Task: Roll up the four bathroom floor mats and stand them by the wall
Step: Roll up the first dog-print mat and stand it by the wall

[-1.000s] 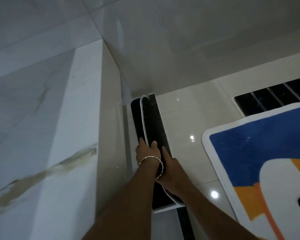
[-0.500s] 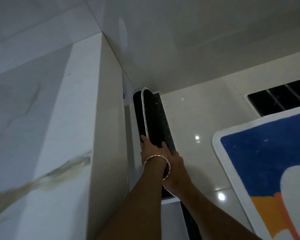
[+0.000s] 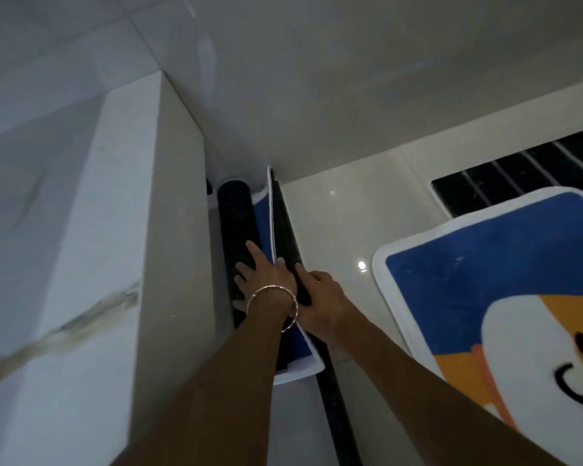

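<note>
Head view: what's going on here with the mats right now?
A person has both hands on a partly rolled mat in the corner by the wall. The left hand, wearing a bangle, presses on the dark roll, while the right hand holds the loose flap, whose blue face shows. Another blue cartoon mat lies flat on the floor, not yet rolled.

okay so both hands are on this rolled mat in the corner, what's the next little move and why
Probably press the loose flap back around the roll. The rolled mat stands in the corner by the wall, but its outer edge has sprung open and shows the blue face. The left hand lies flat on the dark backing; the right hand holds the flap's edge, so it can wrap it shut.
</note>
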A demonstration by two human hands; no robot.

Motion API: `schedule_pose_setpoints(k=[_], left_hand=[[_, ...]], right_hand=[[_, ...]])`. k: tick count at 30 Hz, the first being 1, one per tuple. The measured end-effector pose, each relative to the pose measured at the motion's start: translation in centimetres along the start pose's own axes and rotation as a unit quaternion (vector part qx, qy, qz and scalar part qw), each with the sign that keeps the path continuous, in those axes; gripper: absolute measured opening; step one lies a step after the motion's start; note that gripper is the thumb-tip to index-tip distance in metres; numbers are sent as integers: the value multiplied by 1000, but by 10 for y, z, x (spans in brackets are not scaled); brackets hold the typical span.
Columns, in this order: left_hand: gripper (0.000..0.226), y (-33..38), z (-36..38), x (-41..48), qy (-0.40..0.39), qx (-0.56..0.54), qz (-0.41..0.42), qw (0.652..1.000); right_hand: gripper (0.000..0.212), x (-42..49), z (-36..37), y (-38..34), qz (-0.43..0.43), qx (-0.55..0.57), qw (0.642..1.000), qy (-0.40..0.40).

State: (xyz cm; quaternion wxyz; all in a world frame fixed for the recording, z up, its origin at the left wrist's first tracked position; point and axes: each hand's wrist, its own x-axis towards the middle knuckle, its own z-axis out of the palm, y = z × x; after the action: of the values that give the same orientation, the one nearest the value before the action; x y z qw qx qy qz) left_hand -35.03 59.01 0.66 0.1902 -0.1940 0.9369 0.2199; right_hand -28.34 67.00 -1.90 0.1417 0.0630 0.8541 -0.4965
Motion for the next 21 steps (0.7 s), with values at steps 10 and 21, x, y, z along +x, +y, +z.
schedule_pose_setpoints(k=[10, 21], left_hand=[[63, 37, 2, -41, -31, 8, 73, 997], [64, 49, 17, -77, -82, -10, 154, 985]], right_hand=[[65, -38, -61, -9, 31, 28, 999, 11], [72, -77, -99, -7, 62, -19, 998, 21]])
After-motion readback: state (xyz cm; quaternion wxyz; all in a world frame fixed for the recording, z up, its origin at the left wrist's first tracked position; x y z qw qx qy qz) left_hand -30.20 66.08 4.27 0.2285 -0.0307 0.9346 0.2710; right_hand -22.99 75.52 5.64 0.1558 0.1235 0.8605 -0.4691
